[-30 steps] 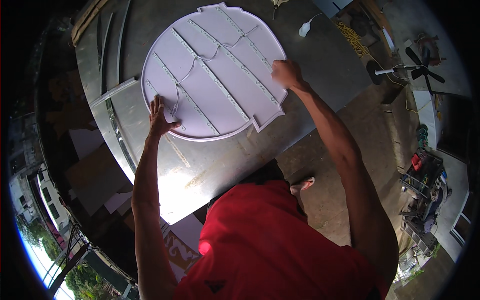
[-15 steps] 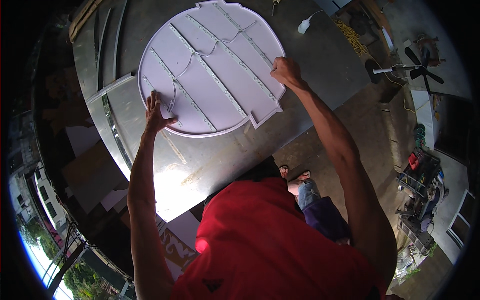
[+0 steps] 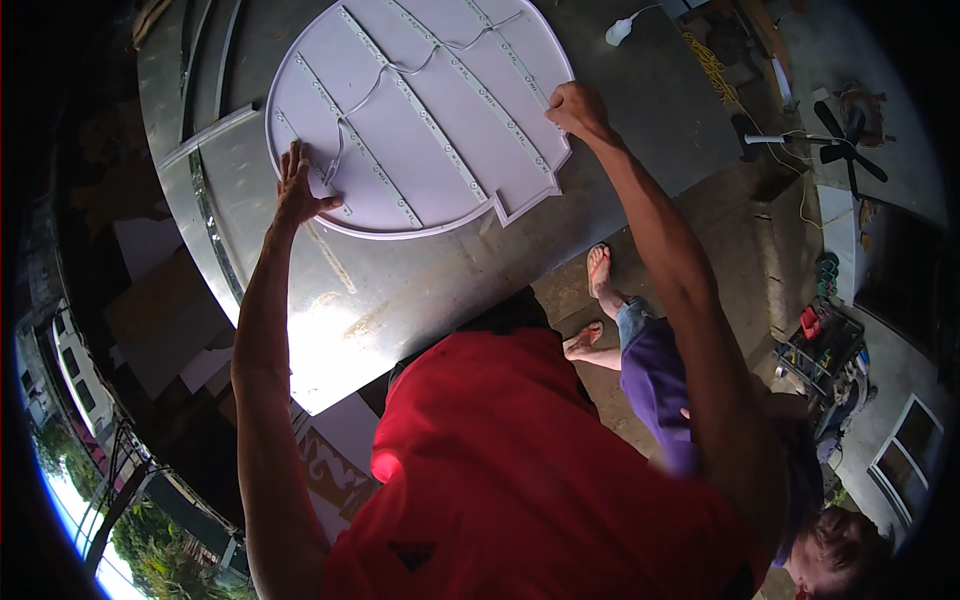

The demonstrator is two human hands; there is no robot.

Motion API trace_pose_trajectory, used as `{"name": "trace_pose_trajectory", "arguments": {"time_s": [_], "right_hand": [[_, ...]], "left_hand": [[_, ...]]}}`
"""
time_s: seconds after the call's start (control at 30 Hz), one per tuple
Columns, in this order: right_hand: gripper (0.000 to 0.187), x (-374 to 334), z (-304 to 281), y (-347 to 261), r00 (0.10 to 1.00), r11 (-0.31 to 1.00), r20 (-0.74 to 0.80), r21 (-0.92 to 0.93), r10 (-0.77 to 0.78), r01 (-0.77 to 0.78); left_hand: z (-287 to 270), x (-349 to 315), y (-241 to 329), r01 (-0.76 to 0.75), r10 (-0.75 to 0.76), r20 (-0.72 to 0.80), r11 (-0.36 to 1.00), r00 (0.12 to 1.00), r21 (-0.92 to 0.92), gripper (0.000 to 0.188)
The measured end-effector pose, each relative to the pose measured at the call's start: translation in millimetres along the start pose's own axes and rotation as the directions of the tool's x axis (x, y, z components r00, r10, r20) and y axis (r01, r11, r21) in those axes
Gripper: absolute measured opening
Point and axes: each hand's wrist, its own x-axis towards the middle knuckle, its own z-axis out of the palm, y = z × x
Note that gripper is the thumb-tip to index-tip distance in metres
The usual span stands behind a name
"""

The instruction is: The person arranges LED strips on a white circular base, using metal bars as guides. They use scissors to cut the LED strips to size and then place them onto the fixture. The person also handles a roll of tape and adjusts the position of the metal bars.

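A round, pale pink-white sign tray (image 3: 440, 150) with a raised rim and a stepped tab at its near right lies face up on a sheet-metal table. Several slanting LED strips (image 3: 428, 120) run across its inside, joined by a thin white wire (image 3: 362, 101). My left hand (image 3: 298, 192) rests on the tray's left rim, fingers stretched forward and thumb spread inward over the edge. On the opposite side my right hand (image 3: 582, 112) is closed over the right rim, its fingers curled, their tips partly hidden.
The metal table (image 3: 400, 285) carries long metal strips (image 3: 213, 225) on the left and a white bulb-shaped thing (image 3: 620, 32) at far right. Beyond its right edge stand a black-bladed fan (image 3: 840, 145) and a yellow cord (image 3: 708, 65). Close on my right is a person in purple (image 3: 655, 385).
The tray and table sit slightly higher and farther left in view. Both hands keep their places on the rim. The person in purple has come further into view at my right.
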Motion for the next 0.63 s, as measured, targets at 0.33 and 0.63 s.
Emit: {"name": "trace_pose_trajectory", "arguments": {"time_s": [0.33,0.63], "right_hand": [[0.01,-5,8,8,0.996,0.997,-0.053,0.009,-0.076,0.077],[0.053,2,23,17,0.98,0.977,-0.032,-0.096,-0.196,0.192]], "left_hand": [[-1,2,8,0.075,-0.073,0.053,0.996,0.996,-0.039,0.139],[-13,-2,18,0.225,-0.217,0.169,0.974,0.961,-0.025,0.147]]}}
